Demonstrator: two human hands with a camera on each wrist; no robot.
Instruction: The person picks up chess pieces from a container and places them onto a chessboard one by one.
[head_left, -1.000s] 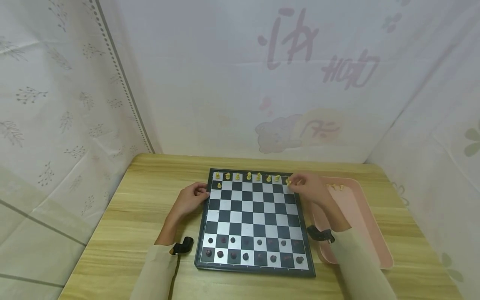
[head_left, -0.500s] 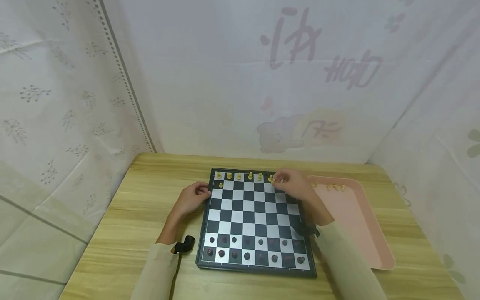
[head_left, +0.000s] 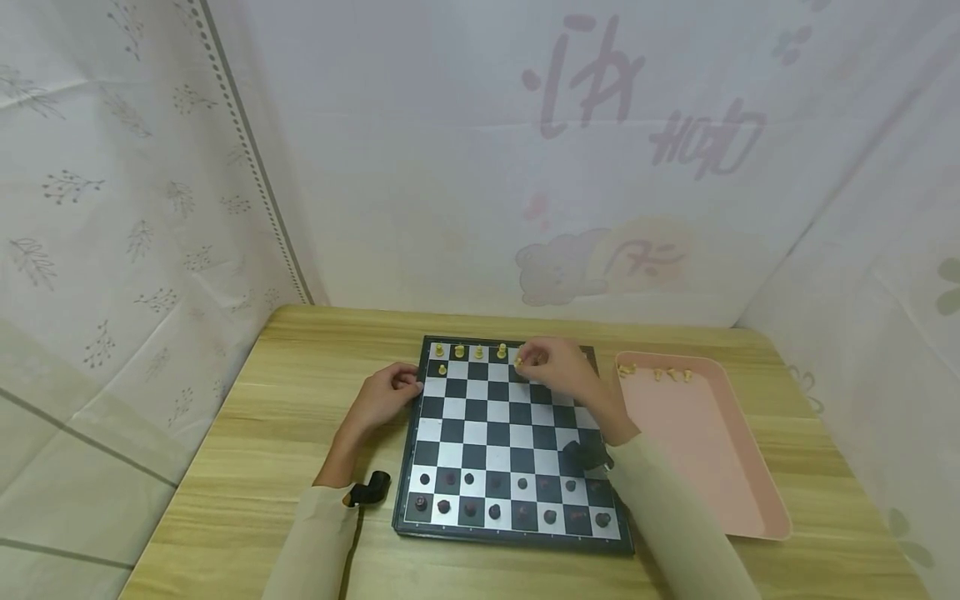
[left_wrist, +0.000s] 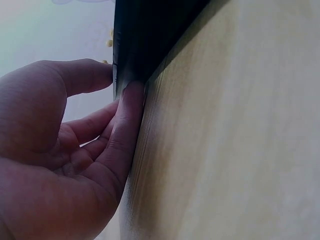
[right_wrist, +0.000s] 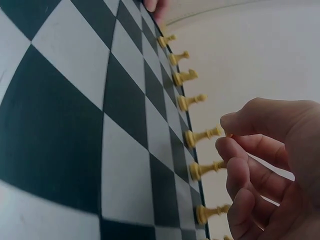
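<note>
Head view: right hand pinches yellow piece, left hand holds chessboard.

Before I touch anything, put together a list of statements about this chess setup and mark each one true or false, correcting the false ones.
1. The left hand touches the left edge of the chessboard. True.
2. The pink tray lies left of the chessboard. False: it lies to the right.
3. Dark chess pieces sit in the two rows nearest the person. True.
4. The pink tray holds nothing. False: several yellow chess pieces lie at its far end.
5. The right hand is inside the pink tray. False: it is over the chessboard's far side.
</note>
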